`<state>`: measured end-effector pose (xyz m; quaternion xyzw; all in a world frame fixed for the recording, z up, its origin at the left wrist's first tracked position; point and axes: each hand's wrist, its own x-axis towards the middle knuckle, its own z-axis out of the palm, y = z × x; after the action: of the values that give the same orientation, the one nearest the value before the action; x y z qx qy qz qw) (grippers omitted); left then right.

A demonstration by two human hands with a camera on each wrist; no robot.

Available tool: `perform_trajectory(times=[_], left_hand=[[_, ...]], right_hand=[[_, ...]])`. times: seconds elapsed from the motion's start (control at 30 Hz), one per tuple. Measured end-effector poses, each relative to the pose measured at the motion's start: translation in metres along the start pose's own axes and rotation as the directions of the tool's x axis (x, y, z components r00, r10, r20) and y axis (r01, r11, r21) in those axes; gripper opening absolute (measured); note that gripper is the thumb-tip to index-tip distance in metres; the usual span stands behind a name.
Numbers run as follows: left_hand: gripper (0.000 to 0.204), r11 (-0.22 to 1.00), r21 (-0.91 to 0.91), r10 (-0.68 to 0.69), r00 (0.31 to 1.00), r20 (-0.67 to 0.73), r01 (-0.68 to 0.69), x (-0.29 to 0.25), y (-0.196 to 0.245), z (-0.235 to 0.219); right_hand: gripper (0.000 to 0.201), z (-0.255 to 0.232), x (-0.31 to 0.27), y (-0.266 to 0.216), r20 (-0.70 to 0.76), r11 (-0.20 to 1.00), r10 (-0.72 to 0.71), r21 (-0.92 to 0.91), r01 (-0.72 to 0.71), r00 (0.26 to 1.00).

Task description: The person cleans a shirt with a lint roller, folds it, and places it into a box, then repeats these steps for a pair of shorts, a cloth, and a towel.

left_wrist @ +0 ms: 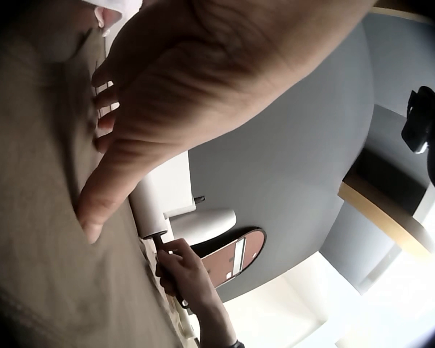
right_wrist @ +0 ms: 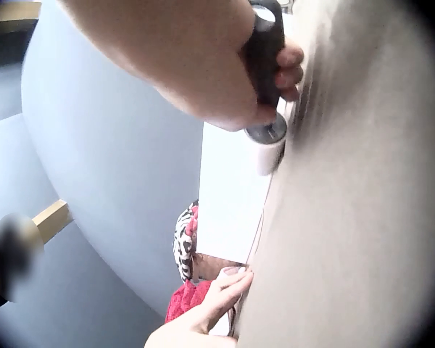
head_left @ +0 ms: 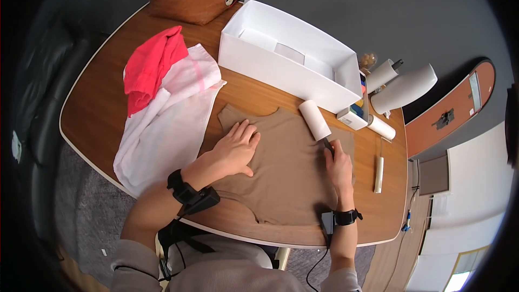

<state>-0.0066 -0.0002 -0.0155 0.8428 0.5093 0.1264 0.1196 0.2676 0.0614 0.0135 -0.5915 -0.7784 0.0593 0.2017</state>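
A brown garment (head_left: 286, 173) lies spread on the wooden table. The left hand (head_left: 235, 148) rests on its upper left part, fingers extended; in the left wrist view the left hand (left_wrist: 167, 94) has its thumb and fingertips on the cloth. The right hand (head_left: 339, 170) grips the black handle of a white lint roller (head_left: 314, 120), whose roll lies at the garment's upper right edge. In the right wrist view the right hand (right_wrist: 203, 65) is curled round the handle, with the roller (right_wrist: 265, 154) against the cloth.
White and pink cloths (head_left: 167, 113) with a red cloth (head_left: 154, 70) lie at the left. A white box (head_left: 286, 70) stands behind the garment, a brown bag (head_left: 189, 2) at the back left. Small boxes, white rolls and another roller (head_left: 379, 174) are at the right.
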Motion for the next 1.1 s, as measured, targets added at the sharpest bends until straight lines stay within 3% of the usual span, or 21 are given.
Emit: perform_trajectory(times=[0.1, 0.2, 0.23, 0.33, 0.37, 0.47, 0.57, 0.63, 0.9, 1.0, 1.03, 1.1], left_hand=[[0.090, 0.998, 0.005, 0.066, 0.998, 0.000, -0.066, 0.000, -0.001, -0.001], [0.088, 0.994, -0.103, 0.052, 0.993, 0.102, -0.041, 0.003, -0.003, -0.007], [0.087, 0.988, -0.153, 0.037, 0.988, 0.150, -0.014, 0.004, -0.004, -0.009], [0.086, 0.987, -0.161, 0.039, 0.987, 0.156, -0.014, 0.005, -0.005, -0.009], [0.085, 0.987, -0.163, 0.045, 0.985, 0.164, -0.018, 0.005, -0.005, -0.009], [0.084, 0.985, -0.168, 0.061, 0.977, 0.205, -0.026, 0.003, -0.003, -0.012], [0.082, 0.987, -0.160, 0.049, 0.970, 0.240, -0.010, 0.005, -0.001, -0.015], [0.081, 0.989, -0.151, 0.040, 0.964, 0.261, 0.000, 0.004, 0.000, -0.014], [0.081, 0.985, -0.170, 0.052, 0.960, 0.275, -0.005, 0.004, 0.000, -0.015], [0.081, 0.986, -0.167, 0.049, 0.960, 0.274, -0.002, 0.002, -0.001, -0.016], [0.081, 0.986, -0.169, 0.048, 0.961, 0.273, -0.002, 0.002, -0.001, -0.016], [0.080, 0.986, -0.165, 0.050, 0.962, 0.268, -0.005, 0.002, 0.000, -0.015]], right_hand=[[0.013, -0.001, -0.003, 0.008, -0.104, 0.996, -0.049, 0.065, 0.056, 0.993], [0.013, -0.032, -0.012, 0.012, 0.253, 0.947, -0.013, 0.313, -0.069, 0.967], [0.013, -0.034, -0.016, 0.024, 0.350, 0.918, -0.095, 0.392, -0.053, 0.932], [0.017, -0.049, -0.020, 0.023, 0.600, 0.903, -0.142, 0.405, -0.145, 0.787], [0.016, -0.044, -0.021, 0.027, 0.620, 0.882, -0.160, 0.438, -0.170, 0.768], [0.014, -0.039, -0.020, 0.031, 0.641, 0.873, 0.012, 0.367, -0.320, 0.768], [0.013, -0.032, -0.016, 0.040, 0.467, 0.905, -0.011, 0.381, -0.190, 0.884], [0.013, -0.028, -0.012, 0.043, 0.384, 0.929, 0.038, 0.326, -0.174, 0.922], [0.012, -0.019, -0.009, 0.055, 0.039, 0.992, 0.096, 0.080, -0.099, 0.995], [0.012, -0.031, -0.011, 0.067, 0.019, 0.978, 0.032, 0.203, -0.035, 0.999], [0.011, -0.037, -0.012, 0.070, 0.062, 0.958, 0.049, 0.278, -0.065, 0.997], [0.011, -0.053, -0.018, 0.072, 0.286, 0.872, 0.061, 0.451, -0.191, 0.956]])
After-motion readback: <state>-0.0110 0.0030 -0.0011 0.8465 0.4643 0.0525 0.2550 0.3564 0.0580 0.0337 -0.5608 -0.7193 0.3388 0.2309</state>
